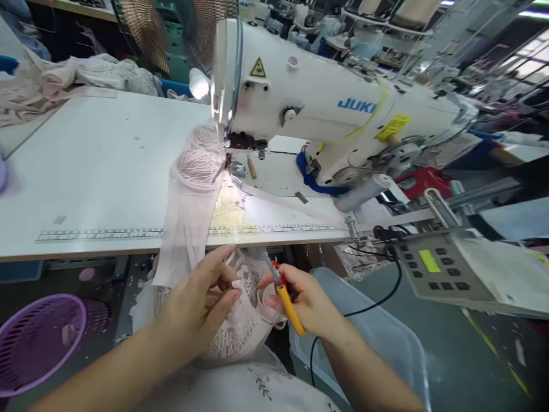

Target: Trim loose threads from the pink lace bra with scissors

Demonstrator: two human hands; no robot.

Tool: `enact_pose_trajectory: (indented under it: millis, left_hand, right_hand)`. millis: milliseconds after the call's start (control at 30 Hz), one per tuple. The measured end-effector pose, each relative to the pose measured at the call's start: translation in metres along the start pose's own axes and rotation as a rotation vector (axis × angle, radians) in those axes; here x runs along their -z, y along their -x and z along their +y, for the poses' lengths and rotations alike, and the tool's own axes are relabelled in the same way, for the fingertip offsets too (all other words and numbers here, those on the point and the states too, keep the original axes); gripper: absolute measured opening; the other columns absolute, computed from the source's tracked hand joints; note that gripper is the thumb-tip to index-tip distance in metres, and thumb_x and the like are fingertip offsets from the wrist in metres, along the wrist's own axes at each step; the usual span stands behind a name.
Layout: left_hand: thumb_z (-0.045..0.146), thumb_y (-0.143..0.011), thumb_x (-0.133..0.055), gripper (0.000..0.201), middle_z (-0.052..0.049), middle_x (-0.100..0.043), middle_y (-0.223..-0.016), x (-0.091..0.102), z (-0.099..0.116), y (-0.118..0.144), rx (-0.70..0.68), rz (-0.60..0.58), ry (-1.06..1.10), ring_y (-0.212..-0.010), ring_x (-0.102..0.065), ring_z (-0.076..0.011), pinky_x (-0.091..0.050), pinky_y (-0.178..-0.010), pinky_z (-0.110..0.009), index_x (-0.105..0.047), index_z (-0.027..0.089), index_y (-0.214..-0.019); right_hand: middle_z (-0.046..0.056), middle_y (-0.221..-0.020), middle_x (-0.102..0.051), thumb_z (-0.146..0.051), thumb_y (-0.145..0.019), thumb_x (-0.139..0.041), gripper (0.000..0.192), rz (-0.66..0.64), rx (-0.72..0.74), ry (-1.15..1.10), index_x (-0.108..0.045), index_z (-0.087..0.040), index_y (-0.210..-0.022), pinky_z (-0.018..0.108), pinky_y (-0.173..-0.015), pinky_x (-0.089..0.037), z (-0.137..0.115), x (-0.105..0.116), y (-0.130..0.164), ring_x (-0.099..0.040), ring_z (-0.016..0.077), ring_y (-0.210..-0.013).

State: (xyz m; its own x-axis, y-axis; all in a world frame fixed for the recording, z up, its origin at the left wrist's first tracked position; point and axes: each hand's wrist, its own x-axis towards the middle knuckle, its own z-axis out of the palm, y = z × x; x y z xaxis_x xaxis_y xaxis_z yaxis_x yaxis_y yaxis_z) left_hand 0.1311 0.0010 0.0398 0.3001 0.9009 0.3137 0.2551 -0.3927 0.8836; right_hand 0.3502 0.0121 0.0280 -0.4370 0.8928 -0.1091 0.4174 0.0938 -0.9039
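Lace garment (238,343): bunched over the lap (253,392), in front of the counter (103,166) and between the two hands.
Left hand (199,292): thumb and forefinger pinch a small white edge of the garment, the other fingers curled.
Right hand (306,300): fingers wrap the yellow-handled scissors (289,309); whether the thumb grips the pale loop (262,312) or only lies beside it, I cannot tell.
Blades: point up toward the counter edge, just beside the lace; how far they part is too small to tell.
Sewing machine (295,80): stands on the counter, a pale lace piece (201,163) by its needle end and a pale strip (283,200) running off rightward.
Snip risk: the open lace could be nicked if a fold lies behind the blades, since the cloth is crumpled and thin.
Loop risk: the loop could be cut by mistake, hanging so near the scissors.
Pull risk: hanging cloth could drag the piece at the needle if the two are joined, which the bunching hides.
Slip risk: a loosened pinch could let the edge drop back among the folds.
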Motion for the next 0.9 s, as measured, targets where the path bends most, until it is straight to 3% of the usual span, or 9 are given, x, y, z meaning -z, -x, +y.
enact_pose_trajectory:
  millis: [133,367,467,600,767,900]
  left_hand:
    - [0.009,-0.086,-0.045,0.064,0.001,-0.057,-0.082,-0.015,-0.006,-0.007,-0.118,-0.039,-0.066,-0.065,-0.058,-0.0093,-0.049,-0.055,-0.016,-0.021,0.033,-0.140]
    - [0.012,-0.087,-0.045,0.060,0.002,-0.058,-0.081,-0.024,-0.012,-0.011,-0.116,-0.024,-0.105,-0.072,-0.060,-0.0105,-0.050,-0.065,-0.020,-0.020,0.030,-0.138]
    - [0.018,-0.084,-0.051,0.046,0.001,-0.059,-0.080,-0.024,-0.014,-0.007,-0.044,0.004,-0.223,-0.073,-0.061,-0.0143,-0.051,-0.064,-0.025,-0.036,0.025,-0.127]
    - [0.024,-0.082,-0.051,0.012,-0.001,-0.064,-0.077,-0.025,-0.015,-0.005,0.072,-0.064,-0.236,-0.068,-0.061,-0.0171,-0.048,-0.058,-0.027,-0.057,0.021,-0.093]
    - [0.029,-0.082,-0.046,0.022,-0.003,-0.064,-0.067,-0.024,-0.010,-0.013,0.346,-0.199,0.011,-0.062,-0.058,-0.0168,-0.043,-0.053,-0.026,-0.062,0.017,-0.075]
    - [0.036,-0.080,-0.049,0.024,0.000,-0.057,-0.061,-0.021,-0.008,-0.018,0.464,-0.235,0.159,-0.057,-0.051,-0.0145,-0.041,-0.051,-0.024,-0.061,0.017,-0.070]
  right_hand:
    - [0.000,-0.076,-0.054,-0.038,-0.076,-0.064,0.023,0.035,0.114,-0.167,-0.054,-0.019,-0.086,0.023,-0.053,-0.040,-0.023,0.005,-0.011,-0.041,0.0090,-0.056]
    - [-0.002,-0.070,-0.050,-0.034,-0.074,-0.068,0.025,0.048,0.144,-0.122,-0.049,-0.018,-0.077,0.022,-0.054,-0.040,-0.034,0.006,-0.028,-0.044,0.0100,-0.060]
    - [-0.003,-0.067,-0.046,-0.030,-0.075,-0.066,0.020,0.073,0.152,-0.138,-0.049,-0.018,-0.076,0.021,-0.052,-0.037,-0.031,0.003,-0.029,-0.040,0.0085,-0.056]
    - [-0.002,-0.069,-0.048,-0.029,-0.075,-0.064,0.018,0.097,0.173,-0.201,-0.050,-0.018,-0.077,0.022,-0.053,-0.039,-0.025,-0.002,-0.029,-0.042,0.0082,-0.056]
    - [0.000,-0.075,-0.053,-0.033,-0.076,-0.065,0.020,0.068,0.188,-0.228,-0.053,-0.019,-0.084,0.024,-0.057,-0.043,-0.019,-0.004,-0.032,-0.048,0.0101,-0.061]
    - [0.000,-0.073,-0.055,-0.032,-0.075,-0.068,0.020,0.026,0.216,-0.209,-0.054,-0.019,-0.079,0.024,-0.059,-0.045,-0.020,-0.001,-0.036,-0.051,0.0113,-0.064]
